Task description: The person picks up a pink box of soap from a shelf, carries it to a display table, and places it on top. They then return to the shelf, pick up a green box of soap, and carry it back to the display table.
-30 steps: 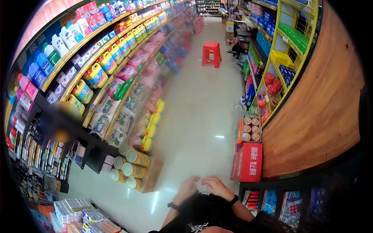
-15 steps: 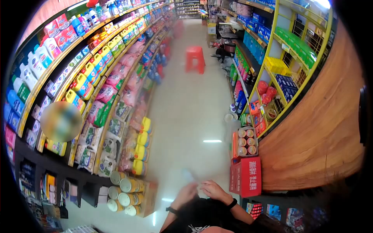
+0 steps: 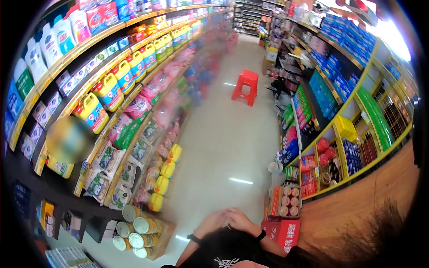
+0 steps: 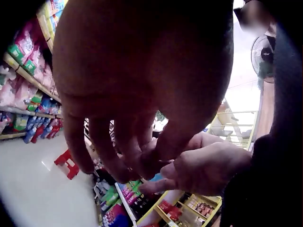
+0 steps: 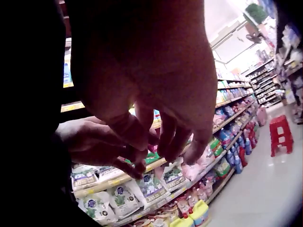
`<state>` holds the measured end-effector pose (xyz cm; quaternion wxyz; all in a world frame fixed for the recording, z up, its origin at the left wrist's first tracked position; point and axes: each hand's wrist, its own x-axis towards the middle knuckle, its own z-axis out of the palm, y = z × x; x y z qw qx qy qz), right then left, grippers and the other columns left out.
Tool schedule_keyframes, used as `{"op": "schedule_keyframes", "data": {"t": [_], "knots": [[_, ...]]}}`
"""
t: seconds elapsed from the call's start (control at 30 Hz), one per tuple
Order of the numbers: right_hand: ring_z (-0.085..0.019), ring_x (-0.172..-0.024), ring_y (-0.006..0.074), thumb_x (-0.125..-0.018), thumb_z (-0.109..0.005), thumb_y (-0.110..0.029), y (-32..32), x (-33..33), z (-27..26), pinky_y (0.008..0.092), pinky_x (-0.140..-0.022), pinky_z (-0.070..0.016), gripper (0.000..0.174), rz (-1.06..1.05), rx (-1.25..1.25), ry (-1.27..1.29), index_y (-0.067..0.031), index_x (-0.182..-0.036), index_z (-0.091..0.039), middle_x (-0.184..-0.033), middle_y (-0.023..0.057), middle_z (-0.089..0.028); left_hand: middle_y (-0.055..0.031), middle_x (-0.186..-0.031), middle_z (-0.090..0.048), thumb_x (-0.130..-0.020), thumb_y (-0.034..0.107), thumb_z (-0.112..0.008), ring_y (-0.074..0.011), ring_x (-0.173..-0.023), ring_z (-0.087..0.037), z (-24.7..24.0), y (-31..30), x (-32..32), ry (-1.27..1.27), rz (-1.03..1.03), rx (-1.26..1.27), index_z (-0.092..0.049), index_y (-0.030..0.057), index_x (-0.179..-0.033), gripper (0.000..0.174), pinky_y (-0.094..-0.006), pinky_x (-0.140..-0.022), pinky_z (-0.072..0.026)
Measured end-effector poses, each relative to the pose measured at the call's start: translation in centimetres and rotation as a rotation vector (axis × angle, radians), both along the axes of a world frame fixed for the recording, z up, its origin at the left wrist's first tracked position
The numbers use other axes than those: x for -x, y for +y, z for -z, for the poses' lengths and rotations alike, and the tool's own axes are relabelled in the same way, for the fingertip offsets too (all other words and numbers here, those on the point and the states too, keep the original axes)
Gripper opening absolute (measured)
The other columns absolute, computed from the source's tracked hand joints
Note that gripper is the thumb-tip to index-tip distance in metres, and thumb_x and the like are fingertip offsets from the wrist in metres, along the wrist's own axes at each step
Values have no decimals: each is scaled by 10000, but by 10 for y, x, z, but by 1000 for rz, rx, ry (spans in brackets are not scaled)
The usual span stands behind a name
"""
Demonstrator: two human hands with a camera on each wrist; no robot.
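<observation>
The left hand (image 3: 211, 223) and right hand (image 3: 241, 220) meet in front of the dark shirt, above the floor (image 3: 214, 178). Each grip is partly closed, the fingers bent with gaps between some; whether anything is pinched between the fingertips cannot be told. The red box (image 3: 286, 234) is near the right hand, at the floor's right edge; the cans (image 3: 142, 225) lie well apart from the left hand, by the floor's left edge.

The left wrist view shows the right hand's fingers reaching under the left hand's, and a fan (image 4: 264, 53) that the head view does not show. The right wrist view shows white packets (image 5: 152, 185) behind the fingers.

An open tray (image 3: 282, 202) holds round-topped jars (image 3: 290, 201). A brown carton (image 3: 163, 239) is beside the cans. Yellow jugs (image 3: 107, 93) line a shelf (image 3: 118, 58).
</observation>
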<state>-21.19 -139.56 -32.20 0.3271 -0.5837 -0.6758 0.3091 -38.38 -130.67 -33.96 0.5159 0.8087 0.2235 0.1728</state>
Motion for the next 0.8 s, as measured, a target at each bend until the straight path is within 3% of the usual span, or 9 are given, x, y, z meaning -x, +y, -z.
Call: {"op": "schedule_keyframes", "data": {"t": [0.13, 0.23, 0.4, 0.47, 0.5, 0.6, 0.8], "knots": [[-572, -1153, 373, -805, -524, 10, 41, 5, 0, 437, -996, -467, 269, -106, 44, 3, -19, -1045, -643, -1206, 198, -617, -214, -1093, -665, -937, 165, -538, -433, -1014, -607, -16, 27, 9, 14, -62, 32, -657, 53, -1149, 267, -464, -864, -502], [-575, -1143, 366, -814, -526, 13, 70, 5, 5, 429, -986, -470, 278, -186, 68, 12, -22, -1068, -635, -1207, 190, -609, -224, -1150, -657, -889, 145, -610, -423, -1051, -615, -7, 47, 17, 71, -89, 74, -638, 22, -1182, 320, -430, -927, -492], [-582, -1116, 359, -839, -545, -2, 112, -2, 37, 416, -968, -478, 283, -264, 115, 51, -29, -1107, -631, -1192, 173, -608, -213, -1067, -670, -888, 145, -613, -421, -990, -623, 7, 84, 14, 50, -159, 50, -648, 24, -1149, 290, -434, -889, -500], [-598, -1039, 375, -810, -541, 19, 128, -7, 32, 439, -925, -484, 278, -213, 17, 82, -23, -1068, -637, -1080, 177, -635, -207, -1056, -675, -887, 141, -616, -412, -982, -630, 8, 104, 7, 38, -157, 36, -653, 28, -1146, 285, -430, -880, -505], [-606, -1001, 383, -796, -539, 30, 137, -14, 31, 450, -903, -487, 276, -182, -33, 93, -20, -1048, -641, -1024, 179, -648, -203, -1059, -677, -887, 140, -618, -407, -984, -634, 8, 116, 0, 26, -142, 26, -655, 30, -1147, 284, -427, -878, -508], [-591, -1088, 348, -860, -588, -47, 172, -61, 60, 407, -946, -489, 277, -203, 5, 30, -30, -1131, -640, -1181, 144, -622, -190, -1065, -685, -884, 136, -624, -386, -980, -647, 38, 161, -43, -33, -82, -46, -659, 37, -1157, 292, -415, -876, -515], [-607, -1053, 347, -863, -573, -55, 255, -124, 43, 410, -920, -504, 279, -100, -10, 152, -60, -1128, -661, -1095, 149, -656, -207, -1116, -671, -905, 206, -606, -392, -1020, -635, 36, 261, -111, 120, 85, 20, -642, 35, -1177, 323, -435, -902, -506]]}}
